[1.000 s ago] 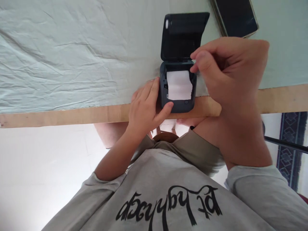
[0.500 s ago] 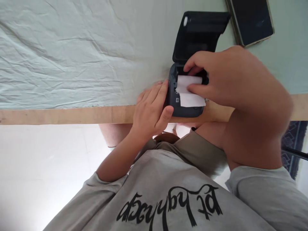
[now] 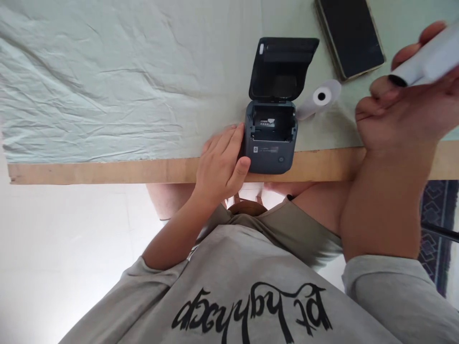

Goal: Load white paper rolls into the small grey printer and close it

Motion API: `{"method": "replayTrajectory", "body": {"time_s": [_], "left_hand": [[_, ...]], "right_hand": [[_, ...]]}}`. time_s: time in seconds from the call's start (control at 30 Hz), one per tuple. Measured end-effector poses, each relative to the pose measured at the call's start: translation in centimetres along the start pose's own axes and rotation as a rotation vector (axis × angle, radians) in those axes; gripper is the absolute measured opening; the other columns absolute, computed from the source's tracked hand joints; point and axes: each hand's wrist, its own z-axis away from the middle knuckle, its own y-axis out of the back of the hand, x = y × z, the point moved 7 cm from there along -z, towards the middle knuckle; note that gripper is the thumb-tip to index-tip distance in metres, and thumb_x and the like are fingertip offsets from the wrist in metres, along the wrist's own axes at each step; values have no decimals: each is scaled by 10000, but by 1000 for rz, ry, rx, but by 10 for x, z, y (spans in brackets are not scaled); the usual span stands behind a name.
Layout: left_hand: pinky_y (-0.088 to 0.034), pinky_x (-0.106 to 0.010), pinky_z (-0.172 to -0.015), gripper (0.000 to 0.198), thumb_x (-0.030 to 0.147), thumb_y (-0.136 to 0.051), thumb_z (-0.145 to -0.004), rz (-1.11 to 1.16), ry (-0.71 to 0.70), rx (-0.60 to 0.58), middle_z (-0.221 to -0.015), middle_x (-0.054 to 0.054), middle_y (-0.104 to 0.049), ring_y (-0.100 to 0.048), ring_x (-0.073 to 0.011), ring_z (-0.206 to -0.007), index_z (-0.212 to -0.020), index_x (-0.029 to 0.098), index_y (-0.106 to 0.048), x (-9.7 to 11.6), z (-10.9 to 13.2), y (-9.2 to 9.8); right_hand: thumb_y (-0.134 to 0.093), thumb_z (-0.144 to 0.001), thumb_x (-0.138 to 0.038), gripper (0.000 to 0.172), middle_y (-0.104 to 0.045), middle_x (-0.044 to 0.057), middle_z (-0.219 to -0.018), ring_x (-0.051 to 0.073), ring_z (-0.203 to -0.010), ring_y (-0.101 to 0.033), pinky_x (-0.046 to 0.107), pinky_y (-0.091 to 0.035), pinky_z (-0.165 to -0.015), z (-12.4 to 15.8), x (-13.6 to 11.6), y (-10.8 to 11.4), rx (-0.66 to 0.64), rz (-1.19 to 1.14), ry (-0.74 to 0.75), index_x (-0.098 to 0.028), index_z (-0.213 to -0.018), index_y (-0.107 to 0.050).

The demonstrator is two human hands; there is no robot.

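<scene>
A small dark blue-grey printer [image 3: 267, 160] sits at the table's front edge with its black lid [image 3: 283, 67] raised and its compartment bare of paper. My left hand [image 3: 222, 160] rests flat against the printer's left side, fingers stretched out. Just right of the printer, a white paper roll [image 3: 333, 91] with a dark core lies on the cloth. My right hand [image 3: 405, 105], at the far right, is wrapped round another white roll [image 3: 433, 59], whose dark end shows near the fingers.
A dark phone-like device [image 3: 353, 38] in a case lies at the back right of the green cloth [image 3: 125, 86]. The wooden table edge [image 3: 107, 173] runs along the front. Below are my legs, a stool and a patterned rug [image 3: 435, 229].
My right hand has moved from the printer's compartment to the far right and now holds a white roll. The paper has left the compartment. A roll beside the printer is now visible.
</scene>
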Motion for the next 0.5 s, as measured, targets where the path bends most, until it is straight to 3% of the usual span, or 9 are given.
{"method": "replayTrajectory", "body": {"time_s": [0.03,0.1,0.17,0.27,0.4,0.5], "left_hand": [[-431,-474,-1188,965,729,10,-1076,0,3,5,-1561,-232,-616,-579,-361,-1470,-1596,93,-496,0,0,0],[-438,-467,-1173,956,729,8,-1077,-4,6,9,-1555,-220,-625,-595,-354,-1450,-1592,106,-503,0,-1,0],[-445,-463,-1155,963,734,10,-1074,-11,9,10,-1549,-216,-631,-609,-352,-1430,-1587,106,-510,0,-1,0],[-454,-474,-1138,964,747,2,-1068,-10,15,12,-1541,-210,-638,-618,-359,-1411,-1589,119,-510,1,-2,0],[-459,-479,-1132,942,756,-3,-1062,-16,30,11,-1542,-194,-640,-616,-354,-1410,-1597,163,-504,1,-3,0],[-456,-469,-1134,929,746,-16,-1071,-22,28,17,-1540,-194,-642,-615,-349,-1413,-1588,155,-512,1,-3,0]], "right_hand": [[-383,-722,-415,212,-402,10,-850,120,-570,-327,330,-179,-515,0,11,4,82,-178,-66,-268,-863,-440],[-488,-584,-335,206,-353,-24,-737,117,-527,-337,326,-194,-492,3,23,7,209,-302,-82,-282,-753,-381],[-563,-581,-305,187,-397,-37,-641,133,-495,-376,337,-268,-476,8,19,5,233,-112,62,-296,-709,-427],[-697,-655,-283,199,-509,-18,-638,171,-570,-483,377,-402,-581,15,14,0,154,137,188,-290,-700,-503],[-707,-751,-287,244,-556,11,-731,193,-725,-508,394,-419,-744,18,9,4,106,398,249,-288,-703,-468],[-734,-768,-286,238,-703,83,-957,236,-888,-624,399,-462,-830,16,8,9,109,521,269,-284,-793,-497]]}}
